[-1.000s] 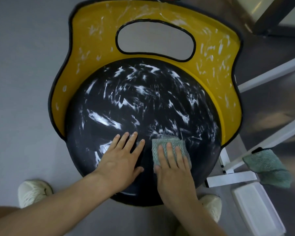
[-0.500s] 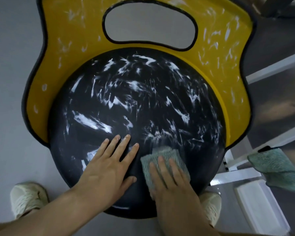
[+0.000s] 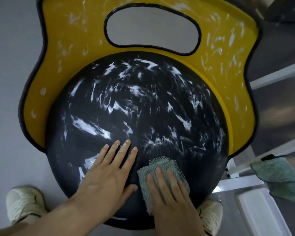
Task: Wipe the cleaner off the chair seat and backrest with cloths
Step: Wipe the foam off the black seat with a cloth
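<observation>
Right hand flat, straight fingers pressing cloth on seat near edge. Left hand flat, bare, beside it. Risk: small folded cloth saturates, smearing cleaner; the bare palm spreads it too.

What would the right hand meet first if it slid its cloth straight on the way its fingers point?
Most likely white cleaner smears on the black seat, just beyond the cloth under the right hand; the yellow backrest lies farther on.
</observation>
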`<action>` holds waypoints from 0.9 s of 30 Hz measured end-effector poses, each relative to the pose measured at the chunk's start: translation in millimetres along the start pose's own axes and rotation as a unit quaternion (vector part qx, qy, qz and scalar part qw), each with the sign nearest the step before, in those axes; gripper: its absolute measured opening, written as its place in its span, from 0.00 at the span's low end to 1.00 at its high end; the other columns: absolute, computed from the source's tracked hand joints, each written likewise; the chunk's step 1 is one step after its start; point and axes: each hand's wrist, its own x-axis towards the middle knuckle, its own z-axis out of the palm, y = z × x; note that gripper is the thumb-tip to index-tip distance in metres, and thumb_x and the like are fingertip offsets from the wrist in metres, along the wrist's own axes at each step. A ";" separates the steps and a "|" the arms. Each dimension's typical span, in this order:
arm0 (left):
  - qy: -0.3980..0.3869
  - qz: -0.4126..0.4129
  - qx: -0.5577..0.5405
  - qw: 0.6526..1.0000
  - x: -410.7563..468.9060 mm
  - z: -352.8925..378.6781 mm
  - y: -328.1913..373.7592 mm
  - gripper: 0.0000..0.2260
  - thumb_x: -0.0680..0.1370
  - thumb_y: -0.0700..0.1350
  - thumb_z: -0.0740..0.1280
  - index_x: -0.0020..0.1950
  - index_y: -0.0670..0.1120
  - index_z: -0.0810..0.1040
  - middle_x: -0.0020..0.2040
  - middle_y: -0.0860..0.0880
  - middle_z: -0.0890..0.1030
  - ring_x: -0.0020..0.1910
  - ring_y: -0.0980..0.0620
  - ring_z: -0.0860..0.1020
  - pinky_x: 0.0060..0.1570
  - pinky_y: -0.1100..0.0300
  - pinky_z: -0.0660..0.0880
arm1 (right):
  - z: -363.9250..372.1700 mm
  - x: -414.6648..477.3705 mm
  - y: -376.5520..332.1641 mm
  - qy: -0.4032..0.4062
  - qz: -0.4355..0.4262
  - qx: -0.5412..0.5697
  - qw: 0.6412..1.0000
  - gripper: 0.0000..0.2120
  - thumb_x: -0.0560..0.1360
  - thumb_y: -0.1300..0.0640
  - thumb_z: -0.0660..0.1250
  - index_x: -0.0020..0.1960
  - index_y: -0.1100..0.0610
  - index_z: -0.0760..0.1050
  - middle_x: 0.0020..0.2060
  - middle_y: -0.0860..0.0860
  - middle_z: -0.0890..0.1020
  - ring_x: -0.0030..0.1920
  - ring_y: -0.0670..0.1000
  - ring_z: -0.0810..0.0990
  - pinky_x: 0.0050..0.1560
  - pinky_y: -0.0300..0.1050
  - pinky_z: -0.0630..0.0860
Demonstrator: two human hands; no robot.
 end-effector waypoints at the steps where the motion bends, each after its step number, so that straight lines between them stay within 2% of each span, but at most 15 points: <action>1: 0.000 -0.001 0.001 1.000 0.7 0.6 -0.1 0.37 0.74 0.64 0.54 0.75 0.42 0.71 0.75 0.39 0.69 0.73 0.38 0.69 0.68 0.43 0.60 | 0.6 0.5 0.8 -0.008 -0.003 0.000 1.000 0.27 0.73 0.48 0.58 0.69 0.52 0.78 0.69 0.53 0.77 0.67 0.59 0.78 0.64 0.56 0.66; 8: 0.024 -0.029 -0.010 0.999 13.3 -7.1 -1.9 0.37 0.74 0.63 0.53 0.77 0.43 0.69 0.77 0.39 0.68 0.76 0.38 0.67 0.70 0.44 0.58 | -5.0 48.8 2.7 -0.004 0.036 0.026 0.999 0.30 0.78 0.47 0.52 0.76 0.56 0.68 0.75 0.56 0.70 0.74 0.61 0.69 0.67 0.59 0.61; 14: -0.012 -0.028 0.013 0.999 19.0 -9.5 -9.6 0.37 0.77 0.66 0.50 0.80 0.45 0.63 0.79 0.40 0.64 0.77 0.39 0.63 0.73 0.45 0.53 | -5.9 12.7 10.0 -0.025 -0.012 0.015 1.000 0.30 0.74 0.46 0.55 0.73 0.54 0.73 0.73 0.55 0.73 0.71 0.60 0.74 0.66 0.56 0.63; 16: -0.019 -0.023 0.013 0.999 20.3 -9.0 -10.8 0.37 0.78 0.66 0.51 0.80 0.45 0.61 0.79 0.40 0.62 0.78 0.39 0.61 0.74 0.46 0.51 | -4.7 20.7 12.7 -0.044 -0.020 0.014 0.999 0.30 0.77 0.45 0.53 0.76 0.54 0.69 0.75 0.55 0.70 0.73 0.61 0.70 0.68 0.58 0.61; 19: -0.022 -0.023 0.001 0.999 21.4 -11.3 -9.4 0.37 0.77 0.65 0.56 0.81 0.45 0.61 0.80 0.40 0.61 0.78 0.39 0.61 0.75 0.46 0.50 | -6.0 47.4 9.8 -0.044 0.021 0.028 0.998 0.30 0.79 0.46 0.50 0.78 0.55 0.65 0.77 0.55 0.66 0.76 0.61 0.66 0.73 0.61 0.65; 21: -0.024 -0.027 -0.009 0.999 20.5 -13.6 -8.4 0.38 0.77 0.65 0.56 0.81 0.45 0.59 0.80 0.40 0.60 0.79 0.39 0.59 0.75 0.46 0.49 | -8.1 53.8 5.9 -0.042 0.039 0.041 0.998 0.29 0.80 0.47 0.50 0.79 0.55 0.63 0.78 0.56 0.65 0.77 0.61 0.64 0.74 0.61 0.65; 23: -0.030 -0.033 -0.025 0.999 20.5 -18.9 -6.5 0.38 0.77 0.66 0.53 0.82 0.47 0.51 0.82 0.41 0.52 0.81 0.41 0.52 0.78 0.48 0.45 | -6.7 42.3 2.3 -0.036 0.037 0.042 0.998 0.30 0.79 0.47 0.50 0.79 0.56 0.63 0.78 0.56 0.65 0.77 0.61 0.64 0.72 0.59 0.60; 25: -0.022 -0.040 -0.033 0.998 20.5 -19.7 -6.3 0.38 0.78 0.67 0.47 0.81 0.50 0.38 0.81 0.44 0.38 0.81 0.44 0.40 0.79 0.49 0.38 | -6.6 23.6 -0.9 -0.030 0.025 0.038 0.999 0.30 0.77 0.46 0.53 0.77 0.56 0.67 0.76 0.56 0.68 0.75 0.62 0.68 0.68 0.58 0.60; 26: -0.027 -0.040 -0.038 0.998 20.4 -20.2 -6.3 0.38 0.77 0.67 0.46 0.81 0.50 0.36 0.81 0.45 0.36 0.81 0.44 0.38 0.79 0.48 0.37 | -6.7 17.1 -1.4 -0.030 0.019 0.035 0.999 0.30 0.77 0.46 0.54 0.76 0.56 0.68 0.75 0.56 0.69 0.74 0.61 0.70 0.67 0.57 0.62; 27: -0.027 -0.040 -0.040 0.998 20.8 -21.2 -6.0 0.38 0.77 0.67 0.46 0.81 0.50 0.38 0.81 0.44 0.38 0.81 0.44 0.39 0.79 0.48 0.38 | -6.4 14.5 -0.8 -0.031 0.013 0.031 0.999 0.30 0.77 0.46 0.54 0.76 0.55 0.69 0.75 0.56 0.70 0.73 0.61 0.70 0.67 0.57 0.62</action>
